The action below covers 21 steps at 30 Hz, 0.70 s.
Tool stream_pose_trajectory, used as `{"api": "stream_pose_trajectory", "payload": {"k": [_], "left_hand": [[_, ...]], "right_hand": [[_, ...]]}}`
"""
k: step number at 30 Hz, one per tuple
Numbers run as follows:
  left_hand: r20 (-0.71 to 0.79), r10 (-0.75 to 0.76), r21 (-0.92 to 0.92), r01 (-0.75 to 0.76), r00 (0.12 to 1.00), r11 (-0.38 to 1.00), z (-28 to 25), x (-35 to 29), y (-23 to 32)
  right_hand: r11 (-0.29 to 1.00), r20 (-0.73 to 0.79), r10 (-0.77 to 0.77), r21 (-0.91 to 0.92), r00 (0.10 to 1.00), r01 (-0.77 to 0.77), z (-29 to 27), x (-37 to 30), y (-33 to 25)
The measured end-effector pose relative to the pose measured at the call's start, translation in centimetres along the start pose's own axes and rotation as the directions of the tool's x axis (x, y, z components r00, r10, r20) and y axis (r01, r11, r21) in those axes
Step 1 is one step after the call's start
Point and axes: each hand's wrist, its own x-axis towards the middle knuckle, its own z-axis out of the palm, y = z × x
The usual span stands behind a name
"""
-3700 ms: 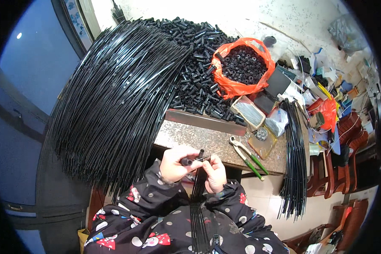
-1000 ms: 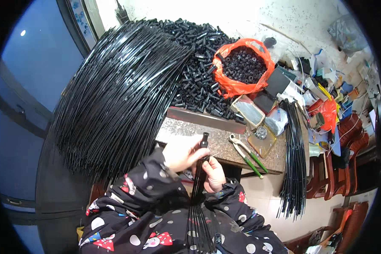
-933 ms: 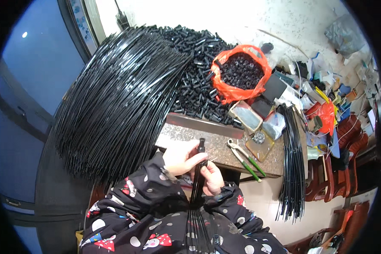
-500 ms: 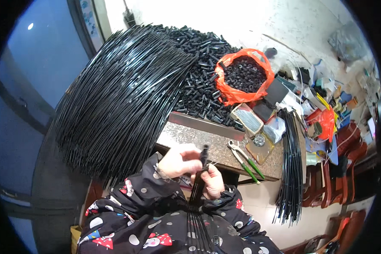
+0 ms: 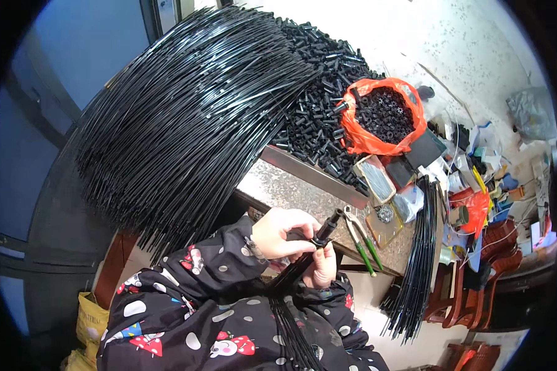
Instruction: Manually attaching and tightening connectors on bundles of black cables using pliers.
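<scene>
My left hand (image 5: 280,235) is closed, thumb and fingers pinching the lower end of a black tubular fitting (image 5: 328,227) that points up and away from me. Just below, my right hand (image 5: 320,269) is closed around the top of a bundle of thin black rods (image 5: 289,275), where the fitting meets them. The rods run down from my hands across my lap. How they join the fitting is hidden by my fingers.
A large heap of black rods (image 5: 185,117) covers the table's left. Behind lie many short black tubes (image 5: 319,80) and an orange-red bag (image 5: 418,114) of small black parts. Green-handled pincers (image 5: 364,241) lie at the table edge (image 5: 278,185), near another rod bundle (image 5: 419,253).
The view has shifted, with the table's things lower and further right. My hands and the fitting have moved right, and the fitting now tilts away more and shows more of its length.
</scene>
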Motion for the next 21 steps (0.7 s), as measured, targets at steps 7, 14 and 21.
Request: {"api": "stream_pose_trajectory", "payload": {"k": [7,14,21], "left_hand": [[0.015,-0.055,-0.247,0.057,0.998,0.967,0.2,0.2,-1.2],[0.079,0.078,-0.473,-0.031,0.994,0.880,0.3,0.4,-3.0],[0.238,-0.314,-0.602,0.393,0.919,0.695,0.0,0.3,-0.6]], "right_hand": [[0.998,0.130,0.058,-0.013,0.990,-0.057,-0.9,0.5,-0.8],[0.996,0.116,0.084,0.010,0.990,-0.085,0.4,0.3,-1.1],[0.994,0.146,0.084,0.062,0.986,-0.094,0.0,0.2,-0.7]]}}
